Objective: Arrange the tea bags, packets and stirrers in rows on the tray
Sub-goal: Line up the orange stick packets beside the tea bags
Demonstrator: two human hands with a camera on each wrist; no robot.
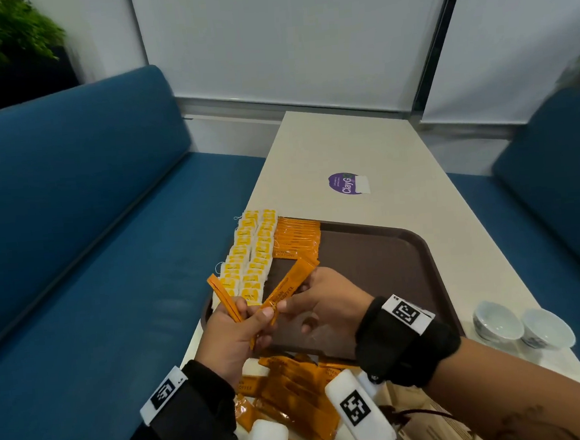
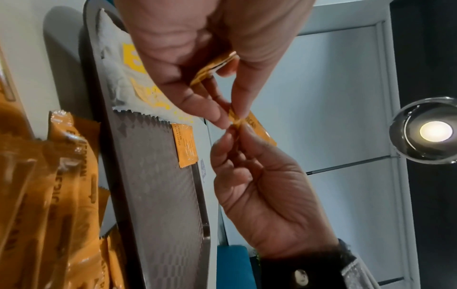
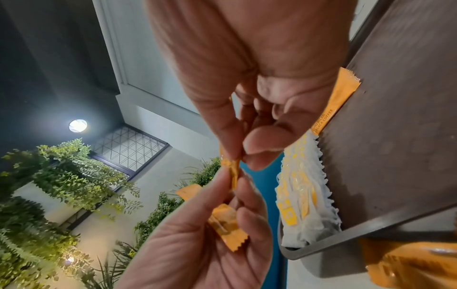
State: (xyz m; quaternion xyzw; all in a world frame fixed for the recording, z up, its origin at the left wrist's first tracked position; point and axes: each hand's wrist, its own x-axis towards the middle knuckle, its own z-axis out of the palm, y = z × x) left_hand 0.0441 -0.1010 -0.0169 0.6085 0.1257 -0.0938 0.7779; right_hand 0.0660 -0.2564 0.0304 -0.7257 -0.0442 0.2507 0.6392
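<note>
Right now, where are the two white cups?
In the head view, the two white cups stand on the table, right of the brown tray, beyond the right hand's wrist.

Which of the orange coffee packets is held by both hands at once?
The orange packet slanting above the brown tray, pinched by left hand and right hand. The other held packets sit in the left hand alone.
</note>
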